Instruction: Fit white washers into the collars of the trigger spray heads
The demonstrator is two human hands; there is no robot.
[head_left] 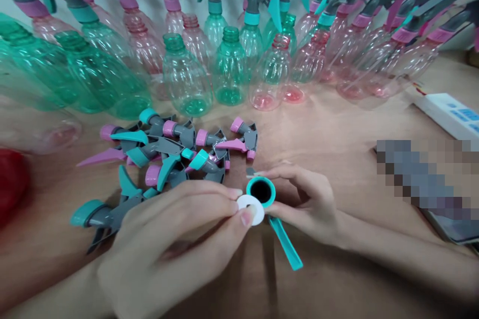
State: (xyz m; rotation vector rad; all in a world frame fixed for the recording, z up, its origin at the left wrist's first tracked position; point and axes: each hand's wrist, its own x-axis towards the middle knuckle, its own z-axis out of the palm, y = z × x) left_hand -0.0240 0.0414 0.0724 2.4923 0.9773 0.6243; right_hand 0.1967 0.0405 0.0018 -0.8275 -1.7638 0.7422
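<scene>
My left hand point(179, 229) pinches a small white disc point(255, 213), a flat washer-like piece with a dark spot at its middle, between thumb and fingers. Right beside the disc, my right hand point(310, 202) grips a trigger spray head point(261, 179) whose turquoise collar faces up toward me, its inside dark. The turquoise trigger point(286, 244) of that head points down toward the near edge. Disc and collar rim overlap in view; whether they touch I cannot tell. Left of my hands lies a pile of loose spray heads point(160, 147) in grey with pink or turquoise collars.
Behind the pile stand several clear green bottles point(230, 67) and pink bottles point(270, 77), some topped with spray heads. At the right are a white box point(451, 112) and a partly blurred-out flat device point(454, 229). Something red point(13, 184) sits at the left edge.
</scene>
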